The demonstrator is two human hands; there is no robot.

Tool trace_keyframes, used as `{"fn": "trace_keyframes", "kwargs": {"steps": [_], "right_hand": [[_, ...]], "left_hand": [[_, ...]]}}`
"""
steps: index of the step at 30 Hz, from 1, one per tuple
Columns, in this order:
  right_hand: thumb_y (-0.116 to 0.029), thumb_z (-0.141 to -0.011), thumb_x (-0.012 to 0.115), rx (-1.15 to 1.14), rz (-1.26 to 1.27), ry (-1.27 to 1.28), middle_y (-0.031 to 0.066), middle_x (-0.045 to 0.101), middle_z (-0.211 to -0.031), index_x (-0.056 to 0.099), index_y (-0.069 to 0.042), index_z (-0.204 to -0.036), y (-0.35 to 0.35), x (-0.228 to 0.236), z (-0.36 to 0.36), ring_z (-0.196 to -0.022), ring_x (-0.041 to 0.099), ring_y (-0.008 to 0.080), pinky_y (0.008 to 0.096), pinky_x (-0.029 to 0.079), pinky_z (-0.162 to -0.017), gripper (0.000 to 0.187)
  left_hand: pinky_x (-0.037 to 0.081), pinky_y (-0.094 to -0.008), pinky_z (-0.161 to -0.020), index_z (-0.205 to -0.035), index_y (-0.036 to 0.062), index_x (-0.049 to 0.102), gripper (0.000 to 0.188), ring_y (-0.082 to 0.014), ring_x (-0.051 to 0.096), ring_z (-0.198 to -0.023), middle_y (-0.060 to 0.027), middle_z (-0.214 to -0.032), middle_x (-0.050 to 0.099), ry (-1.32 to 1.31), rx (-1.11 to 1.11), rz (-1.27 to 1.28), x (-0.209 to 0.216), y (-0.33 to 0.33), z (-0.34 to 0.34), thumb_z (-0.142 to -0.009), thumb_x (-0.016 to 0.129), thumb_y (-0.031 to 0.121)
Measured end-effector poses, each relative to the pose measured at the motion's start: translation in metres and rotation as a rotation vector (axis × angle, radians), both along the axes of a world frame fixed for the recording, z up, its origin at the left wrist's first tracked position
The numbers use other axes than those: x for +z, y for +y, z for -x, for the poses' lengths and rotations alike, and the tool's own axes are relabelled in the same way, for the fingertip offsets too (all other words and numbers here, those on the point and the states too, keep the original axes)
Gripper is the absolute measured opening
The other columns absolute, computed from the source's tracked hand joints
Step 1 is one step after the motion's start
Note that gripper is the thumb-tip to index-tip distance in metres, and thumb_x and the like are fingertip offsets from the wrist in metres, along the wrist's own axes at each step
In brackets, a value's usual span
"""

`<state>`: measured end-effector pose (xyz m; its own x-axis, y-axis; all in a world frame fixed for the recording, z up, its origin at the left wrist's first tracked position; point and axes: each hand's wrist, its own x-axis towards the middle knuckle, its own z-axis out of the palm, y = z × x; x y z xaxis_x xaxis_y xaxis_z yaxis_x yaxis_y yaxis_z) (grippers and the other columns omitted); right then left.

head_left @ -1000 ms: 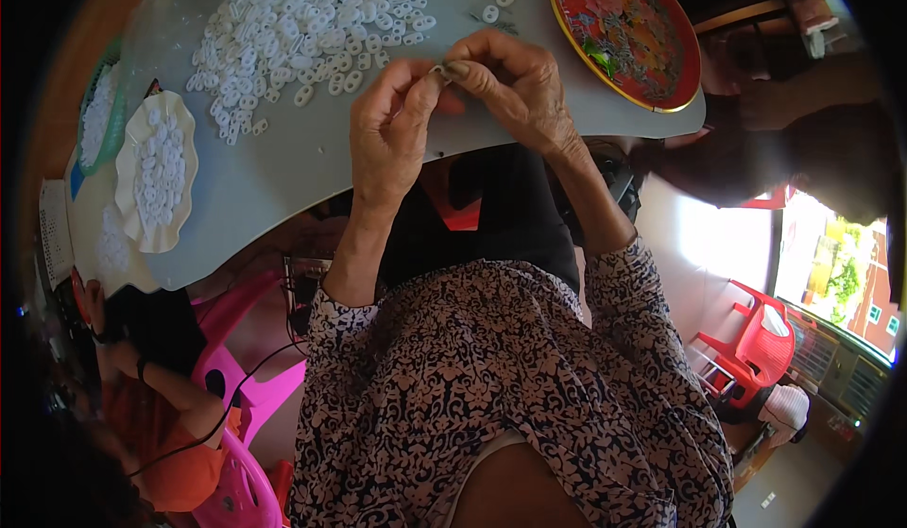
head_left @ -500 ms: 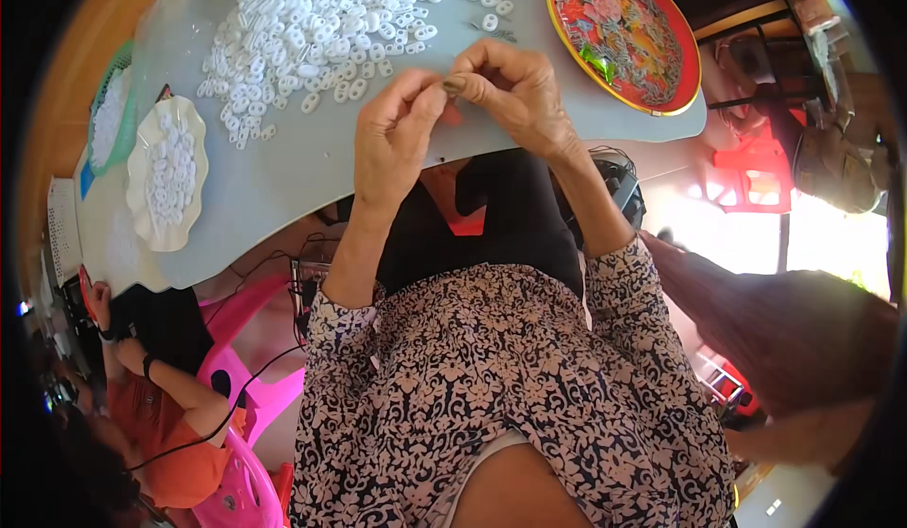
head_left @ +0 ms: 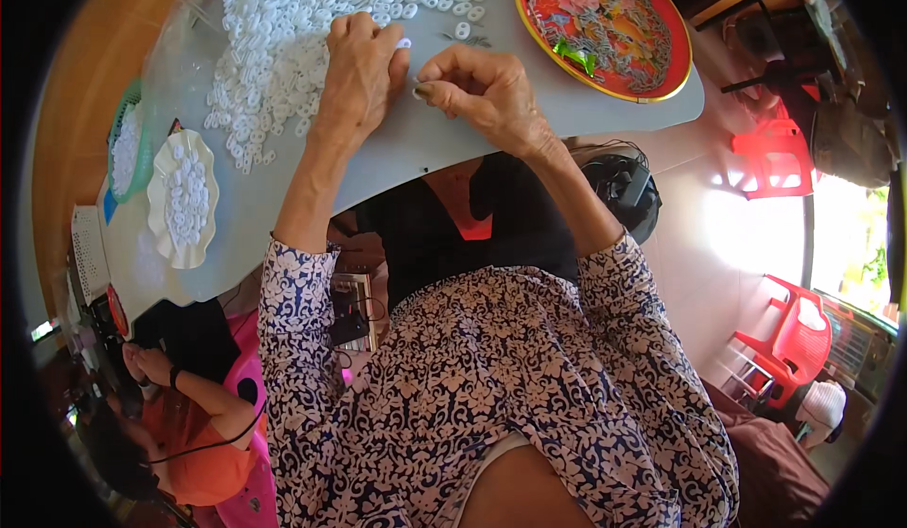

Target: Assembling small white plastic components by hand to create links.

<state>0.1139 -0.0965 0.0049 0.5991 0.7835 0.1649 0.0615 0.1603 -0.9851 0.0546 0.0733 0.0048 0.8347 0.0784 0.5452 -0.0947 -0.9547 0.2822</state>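
Pinching a small pale piece [head_left: 418,93] in the right hand [head_left: 487,98] over the desk [head_left: 389,153], near the left hand [head_left: 357,82].
Press only lightly, to avoid flicking it loose. Cannot tell the left grip, hidden palm-down at the edge of a heap of white two-holed pieces [head_left: 283,65], with one white piece [head_left: 403,43] showing at the inner side; best to separate singly, without scattering.

White two-holed ovals [head_left: 293,27] lie heaped on the table [head_left: 236,212], a white piece [head_left: 404,43] at the left grip [head_left: 357,84]
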Motion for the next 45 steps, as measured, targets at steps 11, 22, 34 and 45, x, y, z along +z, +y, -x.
{"fn": "trace_keyframes", "kwargs": {"steps": [11,22,34,45], "right_hand": [[-0.012,-0.085,0.064,-0.054,-0.080,0.073,-0.0017,0.058,-0.069,0.061,0.001,-0.086,0.000,0.001,-0.001,-0.062,0.051,0.0038,0.0192,0.044,-0.057,0.013],[-0.010,-0.085,0.063,-0.084,-0.019,-0.048,0.0005,0.060,-0.073,0.062,0.001,-0.090,-0.002,0.003,-0.001,-0.063,0.054,0.0051,0.0200,0.046,-0.059,0.012],[-0.005,-0.084,0.060,-0.072,0.005,-0.059,0.0001,0.058,-0.071,0.061,0.002,-0.089,-0.003,0.003,-0.001,-0.063,0.052,0.0038,0.0195,0.045,-0.058,0.009],[-0.002,-0.084,0.059,-0.080,-0.048,-0.055,0.0009,0.060,-0.075,0.059,0.001,-0.101,-0.002,0.004,0.000,-0.067,0.056,0.0046,0.0200,0.048,-0.063,0.018]], "left_hand": [[0.043,-0.0330,-0.076,-0.096,0.0036,0.063,0.016,-0.0244,0.053,-0.082,-0.0102,-0.083,0.060,-0.093,-0.002,0.348,0.008,-0.005,0.005,-0.083,0.058,0.011],[0.040,-0.0228,-0.070,-0.100,-0.0019,0.061,0.026,-0.0098,0.050,-0.074,-0.0033,-0.076,0.058,0.295,-0.220,1.242,0.019,-0.015,0.030,-0.090,0.052,0.021],[0.039,-0.0237,-0.061,-0.094,0.0011,0.062,0.029,-0.0079,0.047,-0.063,-0.0015,-0.067,0.057,0.319,-0.164,1.030,0.022,-0.010,0.030,-0.091,0.050,0.027],[0.040,-0.0246,-0.059,-0.086,0.0019,0.062,0.030,-0.0091,0.052,-0.065,-0.0021,-0.066,0.058,0.498,-0.238,0.686,0.037,-0.003,0.023,-0.091,0.050,0.029]]}}
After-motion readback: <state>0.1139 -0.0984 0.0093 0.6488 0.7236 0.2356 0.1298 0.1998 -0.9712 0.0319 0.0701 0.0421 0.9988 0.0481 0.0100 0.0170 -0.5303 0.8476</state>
